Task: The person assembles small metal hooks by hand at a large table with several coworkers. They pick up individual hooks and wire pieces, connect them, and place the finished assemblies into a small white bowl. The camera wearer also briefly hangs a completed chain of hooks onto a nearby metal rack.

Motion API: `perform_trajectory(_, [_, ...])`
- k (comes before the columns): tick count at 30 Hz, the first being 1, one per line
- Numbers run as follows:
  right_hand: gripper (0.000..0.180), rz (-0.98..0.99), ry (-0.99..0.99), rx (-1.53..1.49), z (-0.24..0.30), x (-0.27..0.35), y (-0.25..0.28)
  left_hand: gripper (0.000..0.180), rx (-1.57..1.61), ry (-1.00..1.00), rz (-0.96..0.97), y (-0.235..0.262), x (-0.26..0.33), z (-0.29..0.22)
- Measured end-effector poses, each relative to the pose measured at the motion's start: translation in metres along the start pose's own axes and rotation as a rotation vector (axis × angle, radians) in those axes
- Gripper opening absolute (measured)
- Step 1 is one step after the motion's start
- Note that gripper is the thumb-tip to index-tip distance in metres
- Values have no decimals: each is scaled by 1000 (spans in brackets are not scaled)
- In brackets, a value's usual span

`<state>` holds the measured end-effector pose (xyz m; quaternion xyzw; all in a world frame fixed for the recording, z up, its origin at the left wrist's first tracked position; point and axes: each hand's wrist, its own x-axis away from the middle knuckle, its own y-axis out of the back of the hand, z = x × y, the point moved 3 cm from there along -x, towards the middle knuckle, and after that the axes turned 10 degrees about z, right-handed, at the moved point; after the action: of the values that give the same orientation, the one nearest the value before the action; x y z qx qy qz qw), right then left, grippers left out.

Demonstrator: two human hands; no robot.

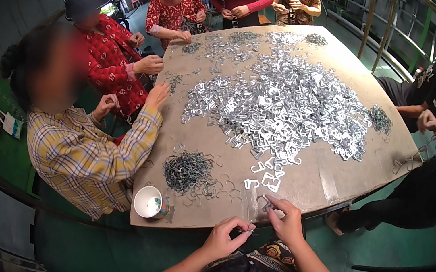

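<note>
My left hand (226,238) is closed in a pinch at the near table edge. A small pale bit shows at its fingertips, too small to name. Just to its right, my right hand (285,222) has thumb and fingers closed on a small wire clip, which lies partly hidden by the fingers. Several white hooks (271,181) lie on the table just beyond my hands, trailing from a large pile of white and silver hooks (288,102). Left of my hands sits a dark heap of wire clips (187,171), with loose ones scattered beside it.
A white cup (148,203) stands at the table's near left corner. A person in a yellow plaid shirt (86,156) works close on my left. Other people stand around the brown table (316,174). A smaller clip heap (379,119) lies at the right edge.
</note>
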<state>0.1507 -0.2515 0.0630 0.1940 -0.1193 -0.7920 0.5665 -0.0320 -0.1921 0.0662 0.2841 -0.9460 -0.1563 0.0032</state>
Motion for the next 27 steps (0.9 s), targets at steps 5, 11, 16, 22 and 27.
perform_trajectory(5, [35,114,-19,-77,25,20,-2,11,-126,-57,7,-3,-3,-8])
perform_trajectory(11, [34,90,-13,-35,31,28,-10,14,-215,-110,3,-6,-2,1])
perform_trajectory(16, [32,34,57,63,23,35,-21,14,-297,-110,32,-10,1,11])
perform_trajectory(22, [32,-29,211,314,32,43,-32,15,-386,-84,51,-6,4,15])
perform_trajectory(27, [33,-32,246,315,29,48,-35,12,-246,28,130,24,-3,23])
